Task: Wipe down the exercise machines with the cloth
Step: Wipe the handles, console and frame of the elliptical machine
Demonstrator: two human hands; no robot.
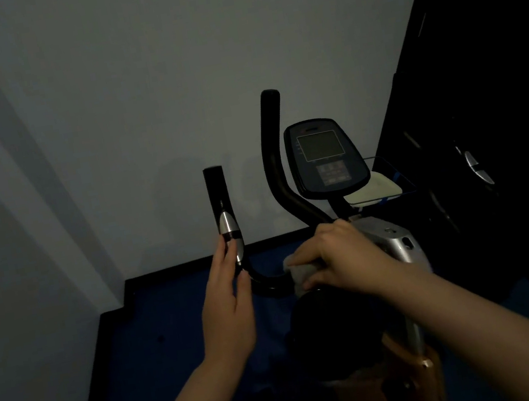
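Your right hand's fingers (pixel 303 258) are curled down over the grey cloth (pixel 297 273), thumb low on the near side, pinching it against the black handlebar where the bar bends in toward the middle of the exercise bike (pixel 357 289). The right hand (pixel 337 256) covers most of the cloth, so only a pale bunch shows at its left edge. Your left hand's fingers (pixel 222 259) are straight and pressed together, pointing up and lying along the left handlebar grip (pixel 223 213) at its silver sensor plate, with the thumb set a little apart on the right side of the bar; the left hand (pixel 226 310) is flat and not wrapped round the grip. The right handlebar (pixel 276 163) rises dark and curved on the far side of your right hand, and just right of it the console (pixel 323 156) tilts toward you with its grey screen and a block of buttons. Below your right hand lies the bike's silver housing, with darker and orange parts nearer you. The bike stands on a blue floor (pixel 176 353) near the corner of a pale wall (pixel 167 77), and a dark machine (pixel 493 164) fills the right side, too dim to make out.
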